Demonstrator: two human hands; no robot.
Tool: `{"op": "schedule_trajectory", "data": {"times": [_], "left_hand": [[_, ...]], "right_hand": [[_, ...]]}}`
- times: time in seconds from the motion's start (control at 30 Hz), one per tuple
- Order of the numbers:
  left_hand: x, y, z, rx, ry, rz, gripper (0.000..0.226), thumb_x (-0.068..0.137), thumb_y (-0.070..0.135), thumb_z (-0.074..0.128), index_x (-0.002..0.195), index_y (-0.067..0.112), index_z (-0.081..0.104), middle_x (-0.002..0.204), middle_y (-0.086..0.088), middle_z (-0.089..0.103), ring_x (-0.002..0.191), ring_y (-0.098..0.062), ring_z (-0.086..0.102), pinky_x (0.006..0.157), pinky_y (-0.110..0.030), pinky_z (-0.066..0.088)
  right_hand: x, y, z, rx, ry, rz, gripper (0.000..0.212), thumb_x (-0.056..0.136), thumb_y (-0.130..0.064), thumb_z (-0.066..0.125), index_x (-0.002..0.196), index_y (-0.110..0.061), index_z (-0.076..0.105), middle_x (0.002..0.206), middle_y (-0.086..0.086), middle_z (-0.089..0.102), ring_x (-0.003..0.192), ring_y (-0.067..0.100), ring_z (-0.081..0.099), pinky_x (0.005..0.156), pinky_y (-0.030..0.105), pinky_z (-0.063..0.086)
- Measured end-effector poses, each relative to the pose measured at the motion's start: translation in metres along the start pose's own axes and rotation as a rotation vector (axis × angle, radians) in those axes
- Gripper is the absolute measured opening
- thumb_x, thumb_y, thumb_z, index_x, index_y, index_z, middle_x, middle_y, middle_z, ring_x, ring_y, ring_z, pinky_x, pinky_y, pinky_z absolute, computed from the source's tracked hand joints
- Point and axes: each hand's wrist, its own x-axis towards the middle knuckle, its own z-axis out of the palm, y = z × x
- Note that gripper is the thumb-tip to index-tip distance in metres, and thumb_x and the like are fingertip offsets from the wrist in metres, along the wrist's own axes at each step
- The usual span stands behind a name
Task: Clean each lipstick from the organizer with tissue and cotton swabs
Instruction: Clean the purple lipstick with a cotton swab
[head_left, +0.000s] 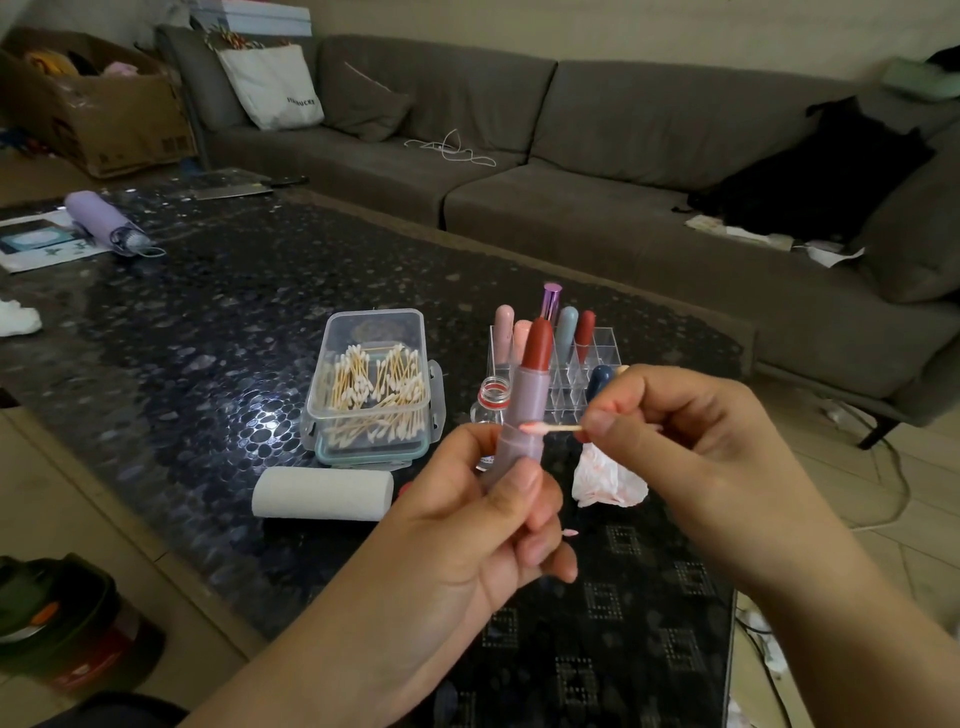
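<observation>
Fingers and thumb of the left hand (488, 514) curl round the lower half of an upright mauve plastic lipstick tube (524, 421) whose brick-red bullet is wound fully out above them. Thumb and forefinger of the right hand (675, 431) pinch the wooden stick of a cotton swab (550, 428), its pink-stained tip touching the side of the tube just above the left fingertips. Just behind the hands stands a clear acrylic compartmented organizer (597, 364) with several more lipsticks upright in it. Below the right hand lies a crumpled pink-smeared tissue (608, 480). Left of the organizer sits a clear plastic box of cotton swabs (374, 384), with a white tissue roll (322, 493) lying on its side in front of it, all on the dark pebble-patterned table (208, 312).
</observation>
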Motion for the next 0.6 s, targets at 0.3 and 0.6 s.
{"op": "schedule_trajectory", "data": {"times": [0.3, 0.6], "left_hand": [[0.001, -0.004, 0.003, 0.022, 0.052, 0.015, 0.029, 0.078, 0.026, 0.052, 0.083, 0.008, 0.075, 0.066, -0.006, 0.054, 0.054, -0.013, 0.048, 0.057, -0.029, 0.05], [0.005, -0.006, -0.007, -0.075, -0.082, -0.037, 0.038, 0.061, 0.03, 0.087, 0.09, 0.012, 0.072, 0.066, -0.003, 0.049, 0.054, -0.011, 0.045, 0.061, -0.029, 0.05]], "right_hand": [[0.0, 0.0, -0.001, -0.007, -0.016, 0.01, 0.027, 0.071, -0.041, 0.06, 0.072, -0.015, 0.067, 0.066, 0.014, 0.057, 0.061, 0.017, 0.049, 0.058, 0.023, 0.042], [0.001, 0.002, -0.003, 0.002, 0.0, 0.004, 0.027, 0.071, -0.039, 0.061, 0.071, -0.012, 0.065, 0.061, 0.014, 0.049, 0.058, 0.011, 0.043, 0.055, 0.016, 0.037]]}}
